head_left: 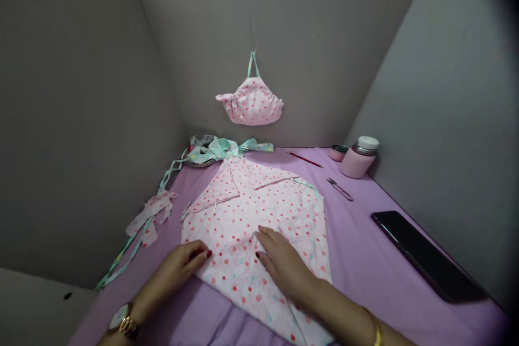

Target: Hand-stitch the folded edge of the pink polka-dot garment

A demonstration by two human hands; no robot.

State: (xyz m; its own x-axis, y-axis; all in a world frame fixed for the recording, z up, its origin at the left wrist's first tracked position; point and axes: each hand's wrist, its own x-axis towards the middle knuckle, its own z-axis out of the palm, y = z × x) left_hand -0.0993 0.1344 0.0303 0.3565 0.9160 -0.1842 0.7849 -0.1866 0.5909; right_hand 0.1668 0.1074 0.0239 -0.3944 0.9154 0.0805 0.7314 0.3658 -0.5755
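Observation:
A pale pink cloth [243,216] with red dots lies spread over the purple table cover. Two seamed folds, with a pin in the left one, show near its top. My left hand [188,259] is at the cloth's lower left edge, fingers curled, its thumb on top of the fabric; the edge seems pinched between them. Flat on the middle of the cloth rests my right hand [284,259], its fingers apart and holding nothing. Mint-green fabric strips [221,148] are bunched at the cloth's far end.
A dotted pink cloth piece [253,102] hangs from the back partition. Pink scraps and mint cords [152,216] lie at left. On the right are a red pencil [305,159], thread snips [339,189], a pink jar [357,162], a small bowl [337,152] and a black phone [425,254].

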